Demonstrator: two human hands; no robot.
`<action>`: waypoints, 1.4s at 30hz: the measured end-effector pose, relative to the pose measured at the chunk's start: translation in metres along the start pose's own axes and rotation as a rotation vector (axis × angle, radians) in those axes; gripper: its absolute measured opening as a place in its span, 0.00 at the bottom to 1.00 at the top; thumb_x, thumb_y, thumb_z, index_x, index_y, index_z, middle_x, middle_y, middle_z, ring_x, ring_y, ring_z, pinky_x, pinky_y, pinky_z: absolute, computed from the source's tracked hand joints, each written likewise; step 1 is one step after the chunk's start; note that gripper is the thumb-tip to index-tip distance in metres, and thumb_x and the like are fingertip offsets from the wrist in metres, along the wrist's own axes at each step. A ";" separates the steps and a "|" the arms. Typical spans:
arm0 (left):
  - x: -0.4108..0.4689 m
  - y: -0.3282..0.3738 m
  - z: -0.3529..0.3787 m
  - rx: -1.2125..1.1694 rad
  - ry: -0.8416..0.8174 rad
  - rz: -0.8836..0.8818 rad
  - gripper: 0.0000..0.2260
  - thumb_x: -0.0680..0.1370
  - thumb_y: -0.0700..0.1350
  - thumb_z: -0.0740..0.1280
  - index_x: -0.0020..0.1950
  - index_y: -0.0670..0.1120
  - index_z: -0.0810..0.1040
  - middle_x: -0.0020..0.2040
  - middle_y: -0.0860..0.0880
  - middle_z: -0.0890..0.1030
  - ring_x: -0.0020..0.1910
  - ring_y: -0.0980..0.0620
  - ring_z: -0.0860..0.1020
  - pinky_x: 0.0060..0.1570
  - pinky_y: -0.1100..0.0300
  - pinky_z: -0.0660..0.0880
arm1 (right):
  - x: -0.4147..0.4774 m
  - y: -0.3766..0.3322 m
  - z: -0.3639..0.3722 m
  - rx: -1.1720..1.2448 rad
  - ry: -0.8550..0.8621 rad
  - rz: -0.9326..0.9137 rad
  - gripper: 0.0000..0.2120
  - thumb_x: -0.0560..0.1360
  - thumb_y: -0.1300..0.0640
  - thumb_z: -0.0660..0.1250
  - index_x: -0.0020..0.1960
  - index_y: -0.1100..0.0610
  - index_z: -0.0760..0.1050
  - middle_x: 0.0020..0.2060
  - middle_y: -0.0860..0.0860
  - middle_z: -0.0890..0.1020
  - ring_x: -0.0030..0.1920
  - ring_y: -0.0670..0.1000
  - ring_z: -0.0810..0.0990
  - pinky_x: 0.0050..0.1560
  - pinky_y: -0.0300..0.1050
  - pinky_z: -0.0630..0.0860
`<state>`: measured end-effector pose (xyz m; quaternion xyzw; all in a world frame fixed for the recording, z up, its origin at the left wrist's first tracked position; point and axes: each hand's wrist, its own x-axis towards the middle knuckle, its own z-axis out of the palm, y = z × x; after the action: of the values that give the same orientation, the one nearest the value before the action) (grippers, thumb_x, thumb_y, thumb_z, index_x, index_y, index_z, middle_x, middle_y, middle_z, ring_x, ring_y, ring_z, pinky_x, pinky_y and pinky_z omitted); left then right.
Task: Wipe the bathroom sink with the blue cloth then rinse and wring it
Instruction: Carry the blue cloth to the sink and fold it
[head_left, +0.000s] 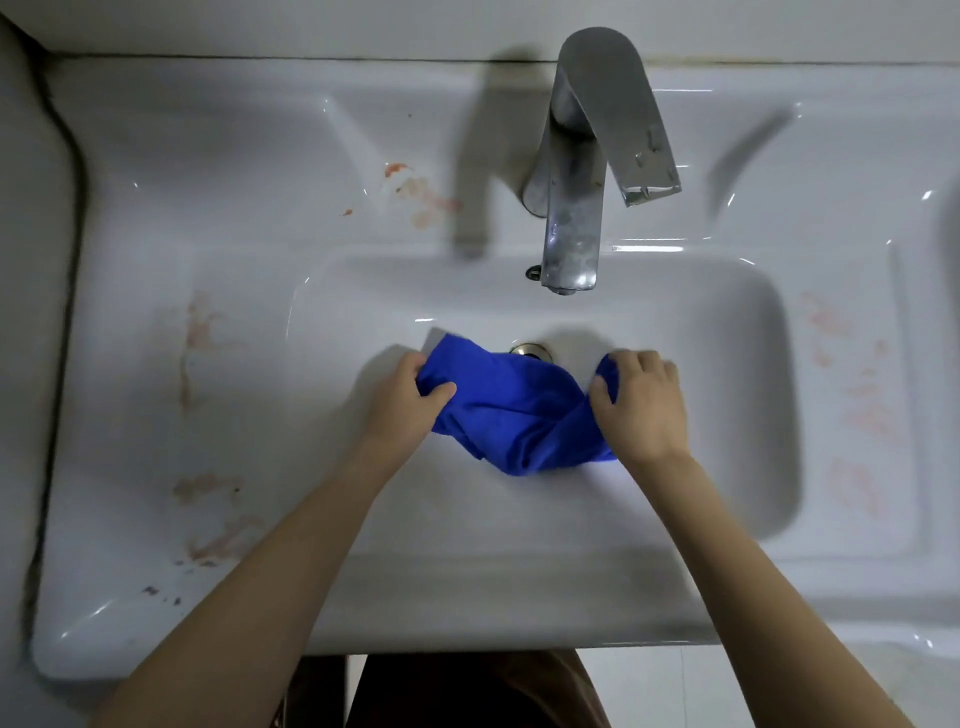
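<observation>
Blue cloth (511, 410) is hanging bunched over the sink (727, 322) basin near its front edge, left hand (410, 400) and right hand (641, 402) each pinching an end — stains remaining, so wiping looks next.

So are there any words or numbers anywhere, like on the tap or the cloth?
None to read.
Faucet: bare metal, no brand or marks showing.
Blue cloth: no tag or print visible.
Sink: only reddish stains, no writing.
</observation>
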<state>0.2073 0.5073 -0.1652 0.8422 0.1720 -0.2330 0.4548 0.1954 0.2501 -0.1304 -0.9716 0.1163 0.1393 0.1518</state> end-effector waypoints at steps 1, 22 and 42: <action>0.001 0.001 0.001 0.015 0.016 0.004 0.11 0.77 0.46 0.69 0.56 0.44 0.73 0.48 0.48 0.78 0.42 0.52 0.76 0.37 0.64 0.70 | 0.007 -0.004 0.004 0.021 0.034 -0.146 0.13 0.78 0.58 0.63 0.59 0.62 0.77 0.53 0.59 0.80 0.55 0.62 0.75 0.52 0.54 0.74; 0.014 0.023 -0.013 -0.112 0.175 0.106 0.06 0.80 0.43 0.64 0.48 0.41 0.75 0.39 0.50 0.75 0.38 0.52 0.71 0.36 0.71 0.68 | 0.051 -0.018 -0.014 0.223 -0.122 -0.327 0.12 0.76 0.55 0.69 0.58 0.57 0.75 0.47 0.50 0.77 0.48 0.55 0.73 0.48 0.47 0.70; -0.018 0.013 0.020 -0.097 0.183 -0.087 0.09 0.80 0.45 0.63 0.49 0.39 0.72 0.40 0.45 0.75 0.39 0.48 0.72 0.34 0.60 0.68 | -0.012 0.017 0.018 0.505 -0.067 0.270 0.08 0.78 0.55 0.65 0.48 0.57 0.67 0.46 0.53 0.72 0.40 0.53 0.72 0.39 0.42 0.67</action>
<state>0.1944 0.4825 -0.1561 0.8286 0.2604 -0.1663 0.4668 0.1755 0.2426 -0.1474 -0.8735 0.2705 0.1570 0.3730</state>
